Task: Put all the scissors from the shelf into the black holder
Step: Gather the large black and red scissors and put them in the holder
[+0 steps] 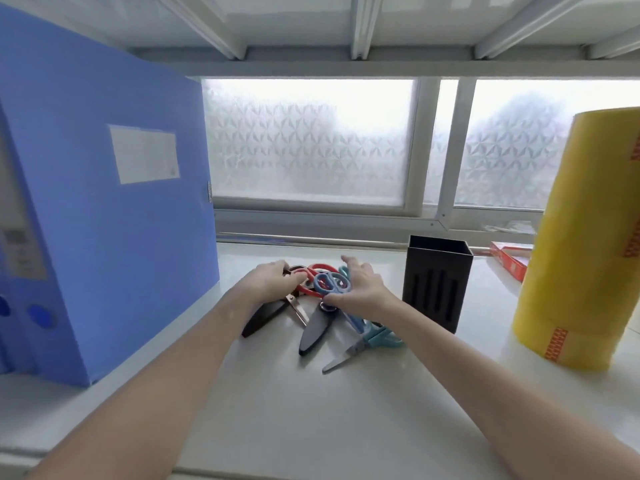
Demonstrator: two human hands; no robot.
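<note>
Several scissors lie in a heap on the white shelf [311, 403]: a blue-handled pair [330, 283], a red-handled pair [320, 268], two with black blade covers [313, 332], and a teal-handled pair [375, 336] pointing toward me. My left hand [268, 282] rests on the handles at the heap's left side. My right hand [360, 292] pinches the blue-handled scissors between thumb and fingers. The black holder [437, 282] stands upright just right of the heap, and nothing shows above its rim.
A tall blue file box [114, 216] stands on the left of the shelf. A stack of yellow tape rolls [581, 237] stands on the right, with a red box [509, 259] behind it. A frosted window sits behind, and another shelf runs overhead.
</note>
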